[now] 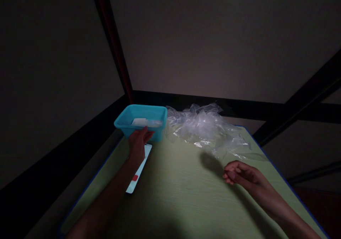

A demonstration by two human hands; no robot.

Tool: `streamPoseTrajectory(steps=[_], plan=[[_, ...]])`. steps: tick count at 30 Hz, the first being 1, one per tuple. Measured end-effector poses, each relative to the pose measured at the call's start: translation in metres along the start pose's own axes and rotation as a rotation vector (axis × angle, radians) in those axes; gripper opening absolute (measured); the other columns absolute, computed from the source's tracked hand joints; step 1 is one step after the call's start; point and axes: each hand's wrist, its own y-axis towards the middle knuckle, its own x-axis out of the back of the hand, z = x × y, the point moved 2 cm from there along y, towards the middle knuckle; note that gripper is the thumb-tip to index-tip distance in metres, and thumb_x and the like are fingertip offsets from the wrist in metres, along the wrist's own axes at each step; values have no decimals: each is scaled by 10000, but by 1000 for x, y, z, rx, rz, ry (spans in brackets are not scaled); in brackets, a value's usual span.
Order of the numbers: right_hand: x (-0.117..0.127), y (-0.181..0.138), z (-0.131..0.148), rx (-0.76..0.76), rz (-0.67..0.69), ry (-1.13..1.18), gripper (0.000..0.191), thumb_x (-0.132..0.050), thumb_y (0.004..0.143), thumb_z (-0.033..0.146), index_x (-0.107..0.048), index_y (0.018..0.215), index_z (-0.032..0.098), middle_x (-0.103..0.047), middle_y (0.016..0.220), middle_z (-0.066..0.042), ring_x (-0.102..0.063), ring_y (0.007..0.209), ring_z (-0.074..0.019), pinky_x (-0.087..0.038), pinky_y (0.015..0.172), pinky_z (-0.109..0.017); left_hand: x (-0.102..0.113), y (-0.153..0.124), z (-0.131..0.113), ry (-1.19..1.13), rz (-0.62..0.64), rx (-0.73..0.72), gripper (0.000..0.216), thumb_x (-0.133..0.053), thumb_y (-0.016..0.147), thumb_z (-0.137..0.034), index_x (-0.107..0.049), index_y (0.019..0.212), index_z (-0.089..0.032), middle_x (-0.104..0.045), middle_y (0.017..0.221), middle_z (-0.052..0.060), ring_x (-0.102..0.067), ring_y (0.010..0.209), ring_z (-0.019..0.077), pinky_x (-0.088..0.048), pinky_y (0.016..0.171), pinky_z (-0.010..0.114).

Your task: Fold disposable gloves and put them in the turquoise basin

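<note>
My left hand [138, 144] is at the front of a light-blue plastic basket [157, 134], its fingers apart near the front rim, with nothing visible between them. Inside the basket lie a white piece [139, 121] and something clear that looks like plastic film [155, 123]. Over the right side of the table, my right hand [241, 176] has its fingers curled and the thumb pressed against them. Whether anything small is in that pinch does not show. Beyond it spreads a crumpled heap of clear plastic bags [205, 127].
Below my left forearm lies a long white flat object [140, 171] with a red patch, partly covered by the arm. The pale green table [181, 189] has a blue edge. Dark walls [207, 47] with dark beams rise behind it. Lighting is dim.
</note>
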Motion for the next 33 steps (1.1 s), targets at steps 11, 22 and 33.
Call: streamPoseTrajectory(steps=[11,22,33], plan=[[-7,3,-9,-13,23,62,338,-681,700,490,-607,779,169,-610,674,-16,-567,639,-142,-450,619,-284,-1,10,13,33,-18,51,130,-636,668,-103,-534,593,-135,-615,517,-31,-629,511,97,-492,571,192],[-12,14,-22,32,81,87,339,-689,698,480,-593,773,164,-614,672,-12,-577,637,-133,-460,645,-291,1,-2,5,121,5,157,64,-608,736,-128,-579,679,-116,-644,543,6,-641,484,127,-505,475,198],[-8,17,-32,236,-43,-461,224,-499,838,338,-634,858,160,-656,901,-111,-628,845,-229,-504,752,-385,-9,-57,37,256,341,299,160,-693,643,-252,-650,735,-128,-703,725,52,-681,633,157,-475,489,178]])
